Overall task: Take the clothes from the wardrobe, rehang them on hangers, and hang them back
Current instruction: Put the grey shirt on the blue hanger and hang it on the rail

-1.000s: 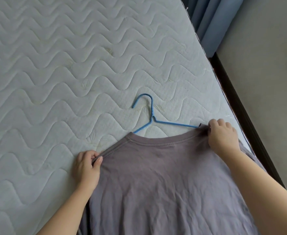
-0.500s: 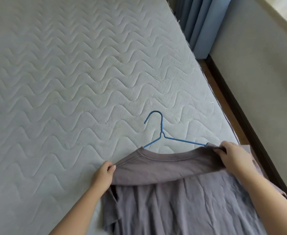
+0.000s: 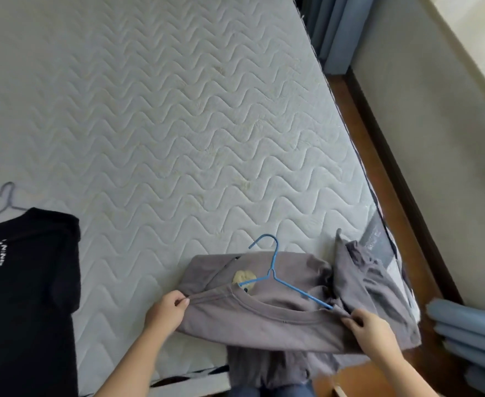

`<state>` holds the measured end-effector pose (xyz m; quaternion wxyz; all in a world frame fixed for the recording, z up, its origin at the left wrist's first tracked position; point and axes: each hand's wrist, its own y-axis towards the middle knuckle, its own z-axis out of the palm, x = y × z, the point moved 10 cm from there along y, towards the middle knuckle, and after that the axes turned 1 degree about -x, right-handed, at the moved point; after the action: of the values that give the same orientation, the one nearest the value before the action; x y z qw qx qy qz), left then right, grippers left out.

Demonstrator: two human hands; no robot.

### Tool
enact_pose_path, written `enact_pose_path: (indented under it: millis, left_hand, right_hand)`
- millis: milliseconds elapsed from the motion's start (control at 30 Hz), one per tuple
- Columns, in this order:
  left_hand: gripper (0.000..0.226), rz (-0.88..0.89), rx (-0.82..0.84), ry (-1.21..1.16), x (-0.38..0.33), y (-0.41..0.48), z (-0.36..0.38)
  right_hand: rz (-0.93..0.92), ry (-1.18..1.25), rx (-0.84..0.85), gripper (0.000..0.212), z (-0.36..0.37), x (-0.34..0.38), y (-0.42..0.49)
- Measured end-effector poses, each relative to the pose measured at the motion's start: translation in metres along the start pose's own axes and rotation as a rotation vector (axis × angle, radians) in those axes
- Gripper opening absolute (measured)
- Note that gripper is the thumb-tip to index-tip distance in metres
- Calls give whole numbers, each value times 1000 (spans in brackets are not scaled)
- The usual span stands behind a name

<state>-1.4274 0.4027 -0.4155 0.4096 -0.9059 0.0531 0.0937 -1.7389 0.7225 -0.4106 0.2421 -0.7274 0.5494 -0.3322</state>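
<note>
A grey-purple T-shirt (image 3: 264, 328) lies bunched at the near right corner of the mattress (image 3: 178, 124), its lower part hanging over the edge. A blue wire hanger (image 3: 275, 275) rests on top of it, with one arm running under the collar. My left hand (image 3: 165, 309) pinches the shirt's left shoulder. My right hand (image 3: 370, 329) pinches the right shoulder, close to the hanger's end. A yellow print shows inside the neck opening.
A black T-shirt (image 3: 26, 296) on a grey hanger (image 3: 5, 203) lies at the left of the mattress. Blue curtains (image 3: 335, 32) hang at the far right, more blue fabric (image 3: 470, 336) near right. A wooden floor strip and a wall run along the right.
The view has pulled back and shifted left, showing the black shirt. I have drawn the grey shirt's shoulders toward me, so the hanger now lies on top of the fabric.
</note>
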Motion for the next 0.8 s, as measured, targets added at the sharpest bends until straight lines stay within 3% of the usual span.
enact_pose_path:
  millis: [133,400,500,800]
  left_hand:
    - [15,18,12,69,19,-44,0]
    - [19,-6,-130,56,59,-153,-6]
    - [19,-38,-178,-40,75,-188,-8]
    - [20,-111,-592,-323,141,-279,-57]
  right_hand:
    - [-33,44,-8,38,7,-17,-42]
    - [-217,64,-59,20,-29,9,-82]
    - [-331,70,-96,35,-49,35,-96]
    - [-627,3,-153,29,-65,142,-153]
